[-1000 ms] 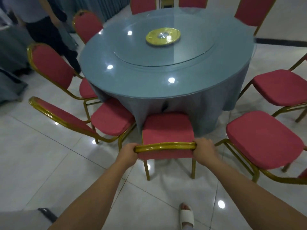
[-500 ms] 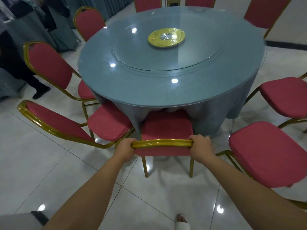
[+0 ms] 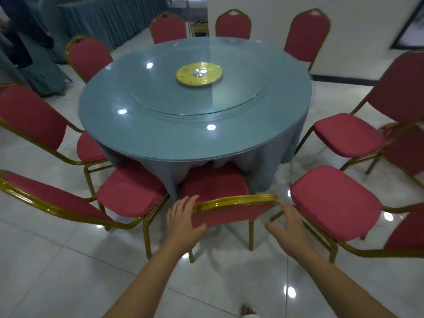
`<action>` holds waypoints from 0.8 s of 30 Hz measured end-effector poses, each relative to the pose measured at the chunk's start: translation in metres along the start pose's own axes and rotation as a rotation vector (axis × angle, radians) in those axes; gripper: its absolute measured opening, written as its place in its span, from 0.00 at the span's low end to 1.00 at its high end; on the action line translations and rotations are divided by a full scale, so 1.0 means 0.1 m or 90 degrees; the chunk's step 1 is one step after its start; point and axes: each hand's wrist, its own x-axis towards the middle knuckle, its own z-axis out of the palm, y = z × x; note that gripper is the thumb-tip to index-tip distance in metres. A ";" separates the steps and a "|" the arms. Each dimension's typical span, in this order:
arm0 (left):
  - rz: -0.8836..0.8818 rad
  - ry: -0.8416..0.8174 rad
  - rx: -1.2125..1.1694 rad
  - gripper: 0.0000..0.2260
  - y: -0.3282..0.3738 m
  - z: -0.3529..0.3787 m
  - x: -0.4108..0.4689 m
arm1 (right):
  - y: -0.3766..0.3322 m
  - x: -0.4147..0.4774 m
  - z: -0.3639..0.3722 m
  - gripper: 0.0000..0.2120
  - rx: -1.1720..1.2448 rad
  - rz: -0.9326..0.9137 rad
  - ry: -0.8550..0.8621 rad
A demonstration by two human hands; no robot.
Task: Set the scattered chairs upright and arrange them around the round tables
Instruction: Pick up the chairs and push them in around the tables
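Note:
A red chair with a gold frame (image 3: 231, 206) stands upright straight in front of me, its seat pushed under the grey cloth of the round table (image 3: 160, 138). My left hand (image 3: 183, 220) rests on the left end of the chair's backrest, fingers spread, thumb lying against the red back. My right hand (image 3: 286, 223) hovers just off the right end of the backrest with relaxed fingers and holds nothing. Several more red chairs stand upright around the table.
Close neighbours flank the chair: a left chair (image 3: 128, 196) and a right chair (image 3: 335, 200). A gold disc (image 3: 199, 73) sits on the glass turntable. Draped grey tables (image 3: 41, 72) and a person stand far left. A white wall (image 3: 355, 35) rises behind. My sandalled foot (image 3: 249, 312) is below.
Both hands gripped the backrest's top rail and pushed the chair under the table; now the grip is released, the left hand resting on it with spread fingers and the right pulled off.

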 end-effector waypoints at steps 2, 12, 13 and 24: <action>0.073 0.015 -0.110 0.30 0.18 0.05 -0.20 | 0.13 -0.44 -0.05 0.23 0.068 0.094 0.040; 0.133 -0.417 -0.273 0.18 1.01 0.71 -0.64 | 0.32 -1.90 -0.76 0.09 0.182 0.216 0.343; 0.141 -0.446 -0.280 0.17 1.13 0.75 -0.70 | 0.35 -2.01 -0.85 0.09 0.190 0.217 0.367; 0.197 -0.512 -0.178 0.14 2.54 1.65 -0.91 | 1.43 -2.31 -1.98 0.08 0.362 0.256 0.462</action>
